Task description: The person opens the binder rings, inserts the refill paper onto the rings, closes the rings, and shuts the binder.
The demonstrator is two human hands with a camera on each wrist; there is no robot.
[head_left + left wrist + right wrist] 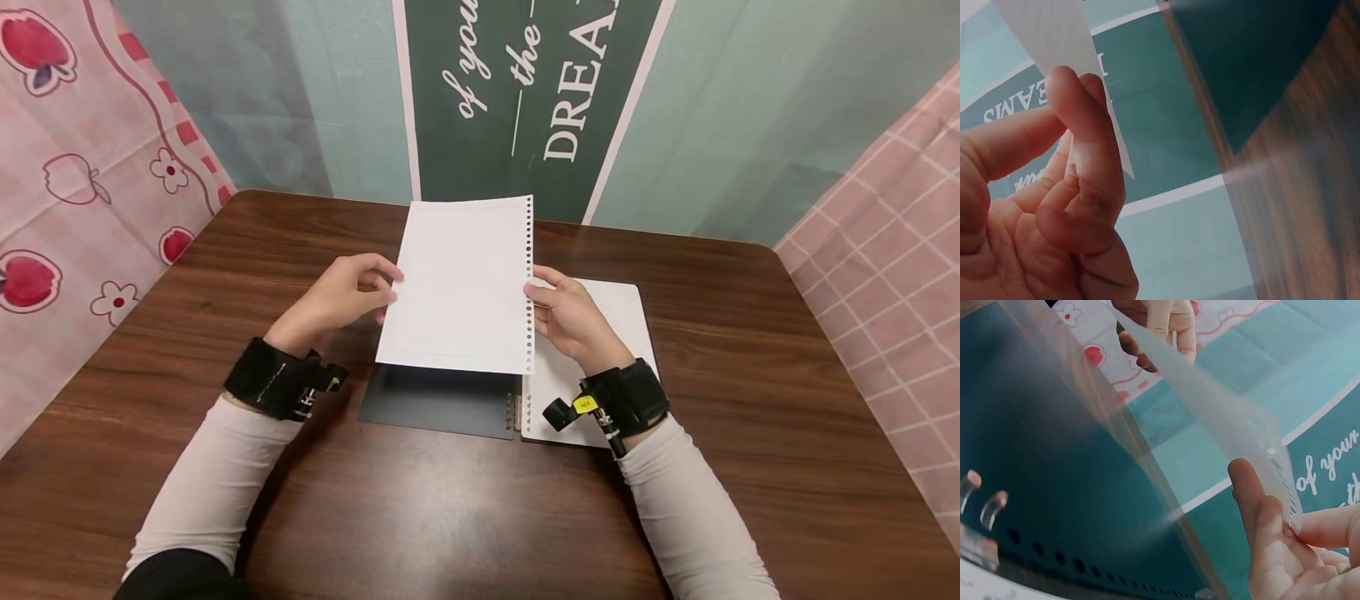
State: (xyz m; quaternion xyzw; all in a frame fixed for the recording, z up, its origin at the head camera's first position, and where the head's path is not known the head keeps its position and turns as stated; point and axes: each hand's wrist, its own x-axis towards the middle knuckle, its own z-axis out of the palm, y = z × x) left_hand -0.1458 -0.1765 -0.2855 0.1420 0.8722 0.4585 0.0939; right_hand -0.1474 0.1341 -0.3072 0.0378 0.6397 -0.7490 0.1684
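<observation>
A white loose-leaf sheet [457,283], with a row of punched holes down its right edge, is held up over an opened ring binder [442,404]. My left hand [348,292] pinches the sheet's left edge between thumb and fingers; the left wrist view shows the fingertips meeting on the paper. On the other side my right hand [566,312] pinches the punched edge, thumb in front and fingers behind. The binder's dark cover lies to the left, partly hidden by the sheet. White pages [622,321] lie on its right side. Clear rings [991,509] stand apart at the spine.
The binder lies on a brown wooden table [450,508]. A green and teal curtain [345,108] with white lettering hangs behind the far edge. Pink patterned cloth [90,167] hangs at the left, and pink checked cloth [900,275] at the right.
</observation>
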